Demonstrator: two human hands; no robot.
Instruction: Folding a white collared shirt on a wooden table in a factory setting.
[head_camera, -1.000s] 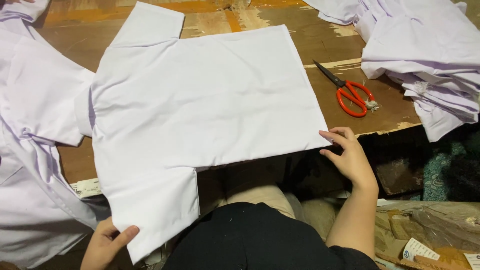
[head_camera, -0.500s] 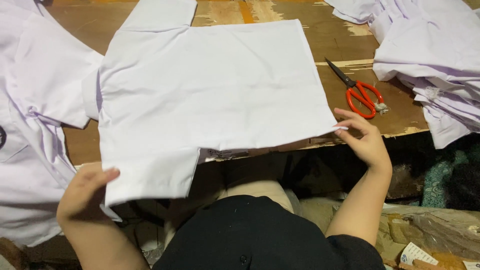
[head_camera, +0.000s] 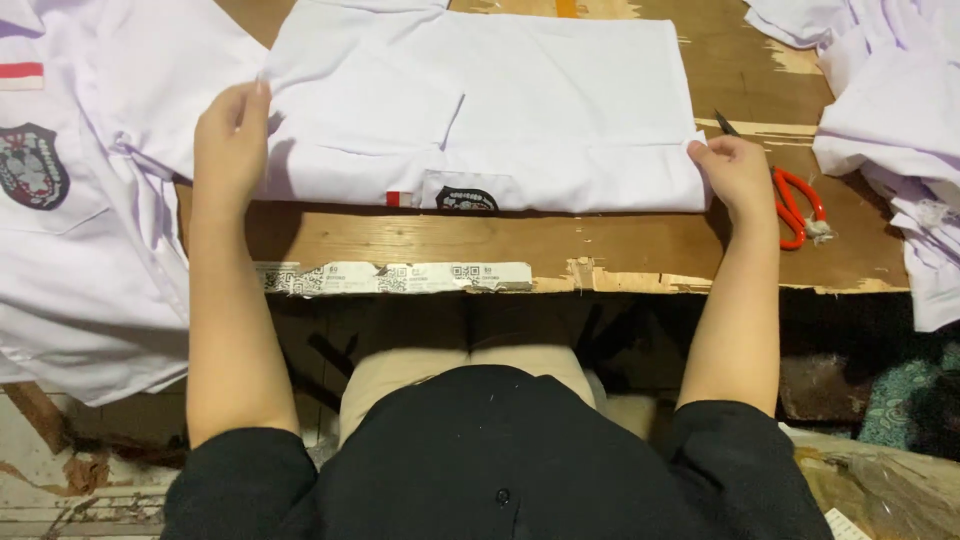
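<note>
- Since a second ago I have folded the lower part of the white uniform shirt (head_camera: 480, 100) up over itself; it now lies as a flat band across the wooden table (head_camera: 420, 240), its badge and small red-and-white patch peeking out at the near edge.
- Far left, a pile of white shirts (head_camera: 90, 220) overlaps the table edge; I should keep my fold apart from it.
- My left hand (head_camera: 232, 135) pinches the shirt's left edge, fingers curled on the cloth. I judge it should stay taut so the crease runs straight.
- My right hand (head_camera: 738, 170) grips the right corner, thumb on top; it needs to hold level with the left.
- Just right of it, the red-handled scissors (head_camera: 795, 205) lie near my wrist, worth avoiding.
- Far right, more white garments (head_camera: 890, 110) are heaped.
</note>
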